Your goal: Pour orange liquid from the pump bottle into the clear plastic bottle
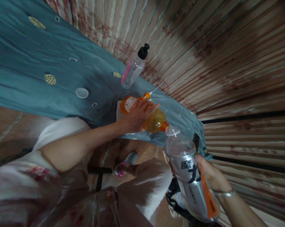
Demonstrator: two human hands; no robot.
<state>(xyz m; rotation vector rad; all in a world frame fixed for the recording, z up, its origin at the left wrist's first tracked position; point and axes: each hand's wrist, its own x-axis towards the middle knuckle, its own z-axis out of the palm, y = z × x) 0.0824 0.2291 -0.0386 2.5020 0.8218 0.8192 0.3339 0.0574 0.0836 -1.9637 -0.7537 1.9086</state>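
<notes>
My left hand (139,115) lies wrapped over an orange see-through bottle (156,121), which is tipped on its side with its neck pointing down to the right. My right hand (206,170) grips a clear plastic drink bottle (189,179) with a silver and orange label. The two bottle necks meet mouth to mouth; whether one sits inside the other I cannot tell. Just beyond my left hand lies an orange pump top (147,95) with a thin pale tube. Farther back stands a clear pump bottle (133,71) with a black pump head and a pink label.
A teal patterned cloth (90,47) covers the long surface, with a small white lid (82,92) on it at the left. A white cloth or paper (120,115) lies under the orange bottle. Pleated curtains (215,69) hang behind and to the right. My legs are below.
</notes>
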